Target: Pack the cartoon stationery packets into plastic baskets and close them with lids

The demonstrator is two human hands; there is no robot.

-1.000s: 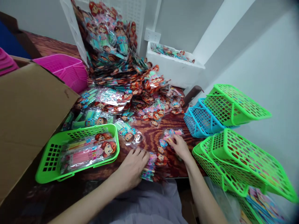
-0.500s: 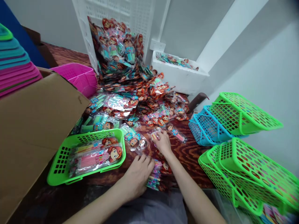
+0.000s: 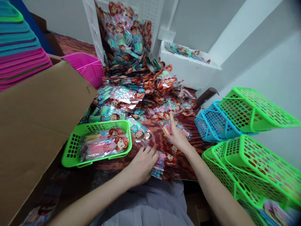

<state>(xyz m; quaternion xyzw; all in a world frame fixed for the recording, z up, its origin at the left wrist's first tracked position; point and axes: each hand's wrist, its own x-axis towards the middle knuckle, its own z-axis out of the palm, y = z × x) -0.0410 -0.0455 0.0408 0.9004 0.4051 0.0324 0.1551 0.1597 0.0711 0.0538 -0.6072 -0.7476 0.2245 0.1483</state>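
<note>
My left hand (image 3: 144, 161) is wrapped round the left end of a small stack of clear candy-stick packets (image 3: 159, 166) at the table's front edge. Their other end, printed with red-haired cartoon heads, sticks out to the right. Farther forward, my right hand (image 3: 178, 137) is low over the table with thumb and forefinger apart. A packet with pink and yellow sticks (image 3: 167, 128) shows between them, flat on the table. Just beyond the hand lies a packet with pink sticks (image 3: 185, 130), partly covered. To the left, a green basket (image 3: 96, 125) holds several such packets.
A large heap of packets (image 3: 131, 75) spills from a white crate (image 3: 90, 28). Behind it stands a white foam box (image 3: 188, 70). Green baskets (image 3: 249, 169) and blue baskets (image 3: 211, 122) are at right. A cardboard box (image 3: 47, 119) and a pink basket (image 3: 91, 70) are at left.
My right hand has moved slightly right and its fingers have spread from a pinch on the packet. My left hand stays on the stack. The whole view has shifted a little.
</note>
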